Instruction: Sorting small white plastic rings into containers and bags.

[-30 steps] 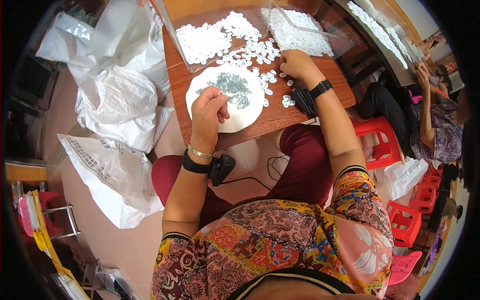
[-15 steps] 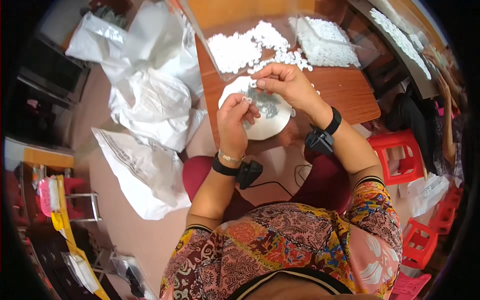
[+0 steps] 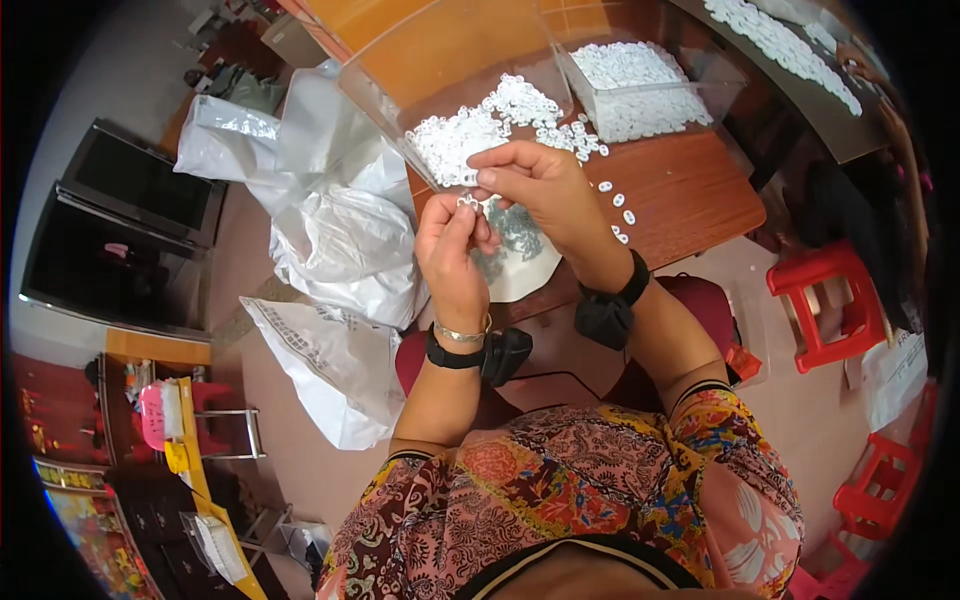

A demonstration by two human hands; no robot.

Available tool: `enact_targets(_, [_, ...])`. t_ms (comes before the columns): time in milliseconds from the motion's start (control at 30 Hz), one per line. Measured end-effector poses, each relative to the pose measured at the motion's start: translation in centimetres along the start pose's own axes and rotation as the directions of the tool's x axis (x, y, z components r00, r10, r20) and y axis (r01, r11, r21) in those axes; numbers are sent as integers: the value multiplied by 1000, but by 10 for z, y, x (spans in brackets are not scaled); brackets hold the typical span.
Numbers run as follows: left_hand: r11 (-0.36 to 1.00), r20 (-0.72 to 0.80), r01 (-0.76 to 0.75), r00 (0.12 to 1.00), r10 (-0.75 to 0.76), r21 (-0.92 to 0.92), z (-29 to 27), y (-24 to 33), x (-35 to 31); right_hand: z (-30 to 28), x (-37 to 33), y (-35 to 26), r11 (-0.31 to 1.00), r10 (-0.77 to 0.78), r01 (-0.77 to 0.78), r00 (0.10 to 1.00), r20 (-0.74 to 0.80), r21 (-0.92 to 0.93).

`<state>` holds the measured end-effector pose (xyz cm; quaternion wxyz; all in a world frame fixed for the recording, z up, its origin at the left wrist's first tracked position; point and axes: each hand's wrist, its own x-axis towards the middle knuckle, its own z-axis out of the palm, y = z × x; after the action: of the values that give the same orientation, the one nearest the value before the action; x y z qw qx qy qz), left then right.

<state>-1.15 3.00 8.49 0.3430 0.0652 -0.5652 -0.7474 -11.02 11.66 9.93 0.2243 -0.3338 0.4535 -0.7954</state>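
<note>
1. At the far left, a dark flat cabinet [image 3: 120, 240] is seen on the floor, with a low shelf of coloured items [image 3: 170, 420] below it.
2. White plastic bags [image 3: 330, 240] are heaped on the floor beside the desk [image 3: 690, 190]; one printed bag [image 3: 330, 365] lies flatter, nearer the person.
3. The left hand [image 3: 452, 250] is raised over the desk edge, its fingertips pinched shut on a small white ring-shaped piece [image 3: 467, 202]. A dark wristband and a thin bangle are worn at the wrist.
4. Beneath both hands, a white plate [image 3: 530, 275] with greyish small parts is set on the desk, mostly covered by the hands.
5. The right hand [image 3: 540, 190] is brought against the left, its thumb and forefinger closed at the same small piece; the exact grip cannot be told. A dark wristband is worn here too.
6. A pile of small white pieces [image 3: 500, 120] is spread on the desk just behind the hands, partly in a clear tray.
7. A clear container [image 3: 640, 90] full of white pieces stands further right.
8. Red plastic stools [image 3: 825, 300] are seen on the floor at the right.
</note>
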Motion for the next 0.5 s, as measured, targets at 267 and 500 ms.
enact_targets(267, [997,-18,-33,999,32,-63,-4,-8,-6,0,-5,14,985,54,-75,990,132,158])
enact_targets(500, [998,-35,2,999,-4,-59,-10,-9,-10,-4,-5,13,996,68,-73,990,128,43])
